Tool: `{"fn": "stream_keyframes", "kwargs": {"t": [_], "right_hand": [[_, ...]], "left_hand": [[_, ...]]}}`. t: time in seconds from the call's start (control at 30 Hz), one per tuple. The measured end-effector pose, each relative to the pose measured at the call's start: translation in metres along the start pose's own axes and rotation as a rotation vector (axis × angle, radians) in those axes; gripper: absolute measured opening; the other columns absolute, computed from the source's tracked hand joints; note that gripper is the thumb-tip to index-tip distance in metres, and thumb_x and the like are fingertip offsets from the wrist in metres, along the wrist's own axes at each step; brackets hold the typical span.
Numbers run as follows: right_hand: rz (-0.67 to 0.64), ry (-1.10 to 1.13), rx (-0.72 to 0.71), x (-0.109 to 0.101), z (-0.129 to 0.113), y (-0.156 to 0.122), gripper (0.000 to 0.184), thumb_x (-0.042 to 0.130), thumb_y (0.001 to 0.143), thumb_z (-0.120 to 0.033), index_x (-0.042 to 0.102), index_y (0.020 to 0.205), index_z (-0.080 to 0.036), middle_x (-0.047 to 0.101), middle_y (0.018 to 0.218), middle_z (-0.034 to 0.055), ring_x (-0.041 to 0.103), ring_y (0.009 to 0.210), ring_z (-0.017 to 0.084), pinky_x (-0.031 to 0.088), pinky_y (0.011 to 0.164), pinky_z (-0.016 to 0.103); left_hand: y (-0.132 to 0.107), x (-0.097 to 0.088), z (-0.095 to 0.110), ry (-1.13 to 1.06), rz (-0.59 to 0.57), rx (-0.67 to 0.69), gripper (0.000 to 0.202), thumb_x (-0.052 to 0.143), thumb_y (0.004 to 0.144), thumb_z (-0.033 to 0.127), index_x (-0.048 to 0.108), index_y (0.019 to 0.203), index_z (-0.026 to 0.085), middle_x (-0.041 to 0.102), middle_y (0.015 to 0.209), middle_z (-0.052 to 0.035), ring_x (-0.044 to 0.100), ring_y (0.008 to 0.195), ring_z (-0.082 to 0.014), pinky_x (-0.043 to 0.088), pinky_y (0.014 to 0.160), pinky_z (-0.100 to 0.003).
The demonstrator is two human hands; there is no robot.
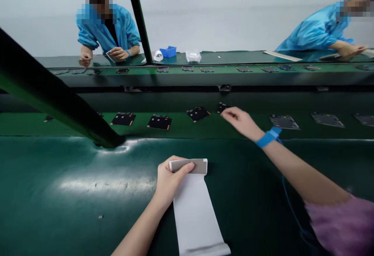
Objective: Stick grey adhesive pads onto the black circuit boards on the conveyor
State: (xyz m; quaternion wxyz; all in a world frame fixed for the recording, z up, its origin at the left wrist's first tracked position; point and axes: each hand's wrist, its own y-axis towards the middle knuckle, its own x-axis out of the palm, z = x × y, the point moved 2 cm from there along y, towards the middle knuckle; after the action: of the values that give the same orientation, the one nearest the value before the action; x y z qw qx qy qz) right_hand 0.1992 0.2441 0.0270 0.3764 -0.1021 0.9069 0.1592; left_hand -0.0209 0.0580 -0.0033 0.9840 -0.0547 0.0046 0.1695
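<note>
My left hand [172,180] is closed around a folded strip of white paper, perhaps label backing [197,213], with the thumb pressed on its grey upper fold. The strip hangs down toward me over the green work surface. My right hand [241,122], with a blue wrist strap [269,137] on, is stretched out over the green belt. Its fingertips are pinched at the near edge of a black circuit board [223,106], which the hand partly hides. Another black circuit board [198,113] lies just left of it, turned at an angle.
More boards lie along the belt, including a black one [159,122] and a greyish one [284,122]. A dark slanted post [58,92] crosses the left side. Across the line, two people in blue work at a bench with a blue bin [168,52]. A cord trails from my wrist strap.
</note>
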Motion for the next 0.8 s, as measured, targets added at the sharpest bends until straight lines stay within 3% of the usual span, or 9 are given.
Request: {"fn": "stream_keyframes", "kwargs": {"t": [0.07,0.13,0.27,0.4,0.47,0.57,0.7,0.8], "right_hand": [[-0.175,0.12,-0.195,0.014,-0.036,-0.035,0.024,0.051,0.087,-0.039,0.063,0.078,-0.02,0.059,0.093,0.0072,0.057,0.081,0.02,0.047,0.069,0.032],[-0.283,0.176,-0.263,0.024,-0.064,-0.064,0.021,0.054,0.087,-0.038,0.064,0.076,-0.022,0.056,0.094,0.0056,0.057,0.081,0.018,0.048,0.07,0.032],[-0.299,0.136,-0.299,0.03,-0.09,-0.09,0.016,0.057,0.086,-0.031,0.063,0.075,-0.023,0.053,0.099,0.0048,0.058,0.08,0.017,0.049,0.079,0.035],[-0.247,0.065,-0.352,0.025,-0.094,-0.089,0.021,0.05,0.091,-0.028,0.059,0.073,-0.021,0.051,0.1,0.0062,0.056,0.08,0.017,0.049,0.078,0.036],[-0.155,0.048,-0.363,0.018,-0.087,-0.075,0.02,0.049,0.092,-0.03,0.06,0.077,-0.021,0.05,0.098,0.0067,0.055,0.085,0.019,0.049,0.077,0.036],[-0.071,-0.01,-0.31,0.008,-0.057,-0.027,0.021,0.051,0.089,-0.038,0.062,0.082,-0.021,0.049,0.104,0.0078,0.054,0.082,0.019,0.049,0.072,0.036],[-0.18,-0.16,-0.144,0.006,-0.003,0.053,0.023,0.055,0.085,-0.038,0.063,0.073,-0.019,0.051,0.106,0.0108,0.054,0.096,0.027,0.047,0.079,0.039],[-0.359,-0.21,-0.058,0.012,0.024,0.09,0.024,0.054,0.084,-0.037,0.064,0.071,-0.018,0.053,0.109,0.0124,0.056,0.094,0.027,0.047,0.077,0.039]], "left_hand": [[0.0,0.0,0.001,-0.009,-0.005,0.001,0.017,0.078,0.061,0.032,0.071,0.06,0.016,0.068,0.061,-0.0028,0.06,0.057,-0.0142,0.045,0.053,-0.022],[0.0,0.0,0.002,-0.014,-0.007,0.008,0.016,0.078,0.062,0.031,0.071,0.061,0.016,0.069,0.063,-0.0029,0.06,0.059,-0.0144,0.045,0.054,-0.022],[-0.001,-0.001,0.002,-0.007,-0.024,0.016,0.015,0.077,0.064,0.031,0.072,0.064,0.017,0.069,0.064,-0.0024,0.06,0.059,-0.0136,0.045,0.055,-0.022],[-0.002,-0.001,0.001,-0.003,-0.024,0.001,0.017,0.077,0.063,0.032,0.072,0.063,0.017,0.069,0.063,-0.0023,0.059,0.058,-0.0132,0.044,0.054,-0.021],[-0.002,-0.001,0.0,-0.008,-0.019,-0.018,0.018,0.077,0.063,0.033,0.071,0.062,0.016,0.068,0.062,-0.0023,0.059,0.058,-0.0135,0.045,0.053,-0.021],[0.0,-0.001,0.0,-0.022,-0.009,-0.048,0.018,0.077,0.061,0.033,0.07,0.061,0.016,0.068,0.062,-0.0022,0.059,0.058,-0.0136,0.045,0.053,-0.021],[0.001,0.0,0.001,-0.018,-0.001,-0.072,0.019,0.078,0.06,0.033,0.068,0.059,0.016,0.067,0.061,-0.0017,0.058,0.057,-0.0132,0.045,0.052,-0.021],[0.001,0.0,0.001,-0.005,-0.003,-0.08,0.02,0.077,0.06,0.033,0.068,0.059,0.016,0.065,0.059,-0.0012,0.056,0.055,-0.0123,0.043,0.051,-0.021]]}}
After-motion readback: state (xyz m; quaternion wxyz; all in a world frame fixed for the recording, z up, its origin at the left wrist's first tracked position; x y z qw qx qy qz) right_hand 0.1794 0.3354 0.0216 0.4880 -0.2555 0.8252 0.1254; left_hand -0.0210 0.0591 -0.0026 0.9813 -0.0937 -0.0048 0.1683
